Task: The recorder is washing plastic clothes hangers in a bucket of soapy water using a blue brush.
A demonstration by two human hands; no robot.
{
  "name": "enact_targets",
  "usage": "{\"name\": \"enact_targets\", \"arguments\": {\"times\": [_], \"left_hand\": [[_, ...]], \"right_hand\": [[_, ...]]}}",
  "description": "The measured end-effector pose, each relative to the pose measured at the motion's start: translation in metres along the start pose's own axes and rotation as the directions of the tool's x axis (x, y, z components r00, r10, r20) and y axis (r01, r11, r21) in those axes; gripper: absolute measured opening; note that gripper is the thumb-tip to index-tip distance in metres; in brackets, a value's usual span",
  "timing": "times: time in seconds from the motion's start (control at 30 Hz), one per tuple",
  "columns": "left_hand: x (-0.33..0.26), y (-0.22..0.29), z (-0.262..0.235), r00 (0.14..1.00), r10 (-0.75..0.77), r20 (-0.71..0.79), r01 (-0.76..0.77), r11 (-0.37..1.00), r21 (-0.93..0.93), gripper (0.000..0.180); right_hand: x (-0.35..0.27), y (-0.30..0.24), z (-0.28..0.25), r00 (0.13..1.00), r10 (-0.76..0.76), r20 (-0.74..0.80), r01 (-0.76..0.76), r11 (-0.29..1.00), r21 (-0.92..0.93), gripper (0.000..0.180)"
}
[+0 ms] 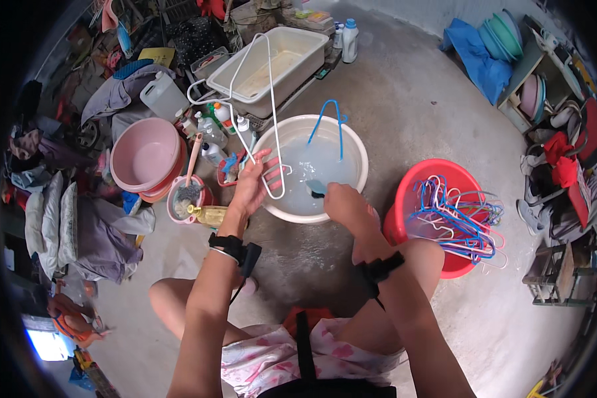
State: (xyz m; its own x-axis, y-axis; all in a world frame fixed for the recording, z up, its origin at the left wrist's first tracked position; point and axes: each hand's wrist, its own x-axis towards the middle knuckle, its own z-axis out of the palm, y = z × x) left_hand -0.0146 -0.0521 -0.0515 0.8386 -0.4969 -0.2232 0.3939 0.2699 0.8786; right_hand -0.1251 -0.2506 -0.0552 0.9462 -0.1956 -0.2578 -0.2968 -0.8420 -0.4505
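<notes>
A white clothes hanger (272, 99) is upright in my left hand (252, 181), whose fingers and thumb close around its lower part. My right hand (347, 207) is closed on a small pale-teal and black object (316, 189), mostly hidden by the fist. Both hands are at the near side of a cream basin (361, 159) of cloudy water. A blue clothes hanger (341, 132) stands partly in that water, its upper end above the surface. To the right, a red tub (459, 265) holds a heap of blue, white and pink hangers (448, 222).
Left of the basin are several bottles (209, 132), a pink basin (146, 156) and a small bucket (204, 198) with a long-handled brush (194, 159). Behind is a large rectangular cream tub (312, 50). A shelf (511, 99) and a wooden stool (557, 275) line the right.
</notes>
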Motion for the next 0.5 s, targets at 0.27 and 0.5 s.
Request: {"name": "enact_targets", "arguments": {"times": [0.27, 0.5], "left_hand": [[0.003, -0.017, 0.013, 0.990, -0.127, -0.061, 0.131, 0.990, 0.058, 0.028], [-0.007, -0.031, 0.048, 0.988, -0.144, 0.054, 0.144, 0.990, 0.007, 0.025]], "right_hand": [[-0.047, -0.029, -0.058, 0.869, -0.175, -0.463, 0.367, 0.855, 0.367, 0.024], [-0.011, -0.039, -0.051, 0.777, -0.261, -0.573, 0.467, 0.849, 0.247, 0.026]]}}
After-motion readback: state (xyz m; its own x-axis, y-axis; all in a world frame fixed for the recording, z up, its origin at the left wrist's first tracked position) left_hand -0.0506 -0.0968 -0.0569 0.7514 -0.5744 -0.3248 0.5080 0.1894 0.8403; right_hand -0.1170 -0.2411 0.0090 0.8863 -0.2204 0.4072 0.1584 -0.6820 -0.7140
